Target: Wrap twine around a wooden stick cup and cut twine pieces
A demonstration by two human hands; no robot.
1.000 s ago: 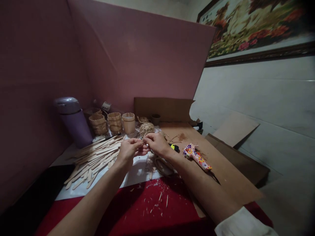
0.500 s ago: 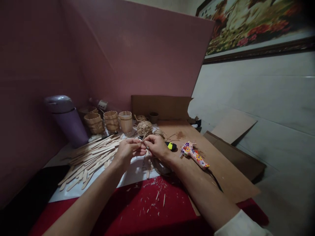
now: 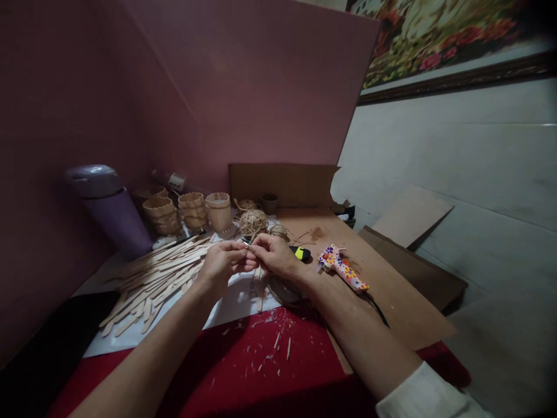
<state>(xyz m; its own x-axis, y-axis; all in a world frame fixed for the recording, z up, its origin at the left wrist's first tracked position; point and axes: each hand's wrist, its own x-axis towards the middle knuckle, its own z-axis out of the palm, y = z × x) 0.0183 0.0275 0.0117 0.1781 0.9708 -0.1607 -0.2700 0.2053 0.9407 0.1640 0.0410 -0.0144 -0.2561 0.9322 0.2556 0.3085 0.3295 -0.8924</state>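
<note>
My left hand [image 3: 224, 261] and my right hand [image 3: 274, 253] meet over the middle of the table, thumbs and fingertips pinched close together. Between them is a thin, small piece that looks like a strand of twine; the fingers cover most of it. Just beyond sits a ball of twine [image 3: 253, 223], with a smaller bundle of twine [image 3: 278, 232] to its right. A black and yellow tool [image 3: 301, 253] lies partly hidden behind my right hand. Under my right wrist is a round, coiled-looking item [image 3: 285, 291], also partly covered.
Wooden craft sticks [image 3: 161, 278] are heaped on white paper at left. Behind them stand several wooden cups [image 3: 219, 212] and a purple flask [image 3: 115, 217]. A flower-patterned glue gun [image 3: 342, 267] rests on a brown board [image 3: 391, 307] at right. Shavings litter the red cloth [image 3: 261, 371].
The whole view has shifted slightly, so things sit a little higher and further left. My hands stay pinched together at the same spot, with only small finger movement.
</note>
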